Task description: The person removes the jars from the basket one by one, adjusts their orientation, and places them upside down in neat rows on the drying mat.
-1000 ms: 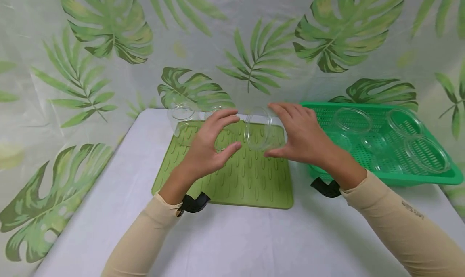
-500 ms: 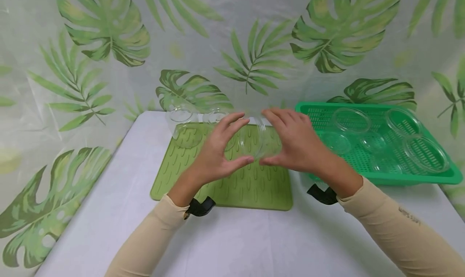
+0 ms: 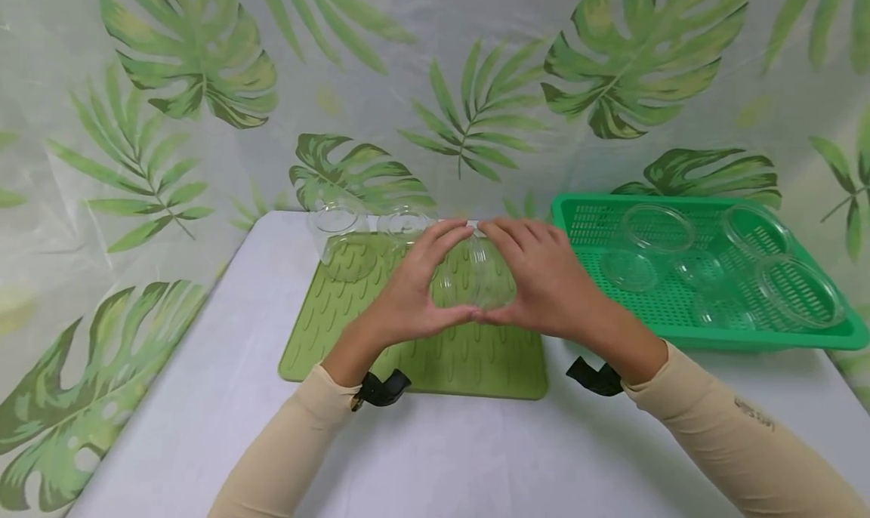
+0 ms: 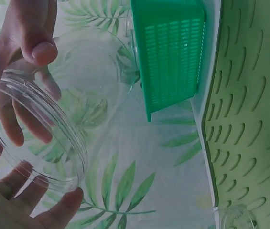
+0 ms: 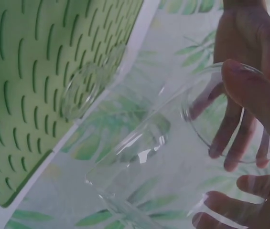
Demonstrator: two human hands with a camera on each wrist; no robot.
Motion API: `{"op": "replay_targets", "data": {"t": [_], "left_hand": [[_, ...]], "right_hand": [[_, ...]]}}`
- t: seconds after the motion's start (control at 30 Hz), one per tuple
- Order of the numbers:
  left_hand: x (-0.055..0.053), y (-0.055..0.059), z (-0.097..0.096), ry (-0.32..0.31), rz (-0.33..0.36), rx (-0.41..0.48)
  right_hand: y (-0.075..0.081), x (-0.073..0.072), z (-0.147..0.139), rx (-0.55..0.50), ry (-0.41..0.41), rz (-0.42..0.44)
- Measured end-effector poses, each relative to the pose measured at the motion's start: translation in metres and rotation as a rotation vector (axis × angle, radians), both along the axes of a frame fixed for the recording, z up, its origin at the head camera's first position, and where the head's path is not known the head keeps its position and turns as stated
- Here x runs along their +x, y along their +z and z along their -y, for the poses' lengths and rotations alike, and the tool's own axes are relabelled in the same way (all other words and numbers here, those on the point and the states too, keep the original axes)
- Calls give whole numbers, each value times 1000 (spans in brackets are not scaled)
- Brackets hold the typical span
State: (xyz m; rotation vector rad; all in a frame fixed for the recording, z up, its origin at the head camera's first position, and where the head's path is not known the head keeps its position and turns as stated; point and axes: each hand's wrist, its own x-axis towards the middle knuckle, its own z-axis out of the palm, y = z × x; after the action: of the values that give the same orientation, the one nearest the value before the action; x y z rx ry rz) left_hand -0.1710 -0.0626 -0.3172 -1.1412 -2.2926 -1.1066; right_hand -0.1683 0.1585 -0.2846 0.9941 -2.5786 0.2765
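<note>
In the head view, a clear cup (image 3: 481, 265) is held sideways over the green mat, its ridged rim toward the left. My right hand (image 3: 544, 280) grips its body from the right, thumb below and fingers above. From the left, my left hand (image 3: 418, 288) curls round the rim end; the fingertips of both hands meet. The left wrist view shows left fingertips against the rim (image 4: 75, 143). The cup's transparent body (image 5: 130, 162) slopes down in the right wrist view. Two more clear cups (image 3: 338, 220) (image 3: 405, 222) stand upside down on the mat's back edge.
The green ridged mat (image 3: 408, 367) lies on a white-covered table (image 3: 469, 457). At the right, a green basket (image 3: 707, 342) holds several clear cups (image 3: 659, 227). A leaf-print sheet (image 3: 469, 118) hangs close behind the table.
My left hand has moved right and closed round the cup's rim end. My right hand has come slightly left and lower with the cup, until both hands' fingertips meet.
</note>
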Motion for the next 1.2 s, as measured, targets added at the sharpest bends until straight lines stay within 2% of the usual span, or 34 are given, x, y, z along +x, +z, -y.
{"op": "replay_targets", "data": {"t": [0.17, 0.33, 0.7, 0.97, 1.2], "left_hand": [[-1, 0, -1, -11, -38, 36], [0, 6, 1, -8, -61, 86], [5, 12, 0, -3, -82, 69], [8, 17, -1, -6, -109, 87], [11, 23, 0, -14, -119, 91]], "right_hand": [[-1, 0, 2, -8, 3, -14], [3, 1, 2, -24, 11, -31], [7, 6, -3, -23, -10, 36], [15, 9, -8, -55, 33, 21], [20, 8, -18, -59, 38, 72]]}}
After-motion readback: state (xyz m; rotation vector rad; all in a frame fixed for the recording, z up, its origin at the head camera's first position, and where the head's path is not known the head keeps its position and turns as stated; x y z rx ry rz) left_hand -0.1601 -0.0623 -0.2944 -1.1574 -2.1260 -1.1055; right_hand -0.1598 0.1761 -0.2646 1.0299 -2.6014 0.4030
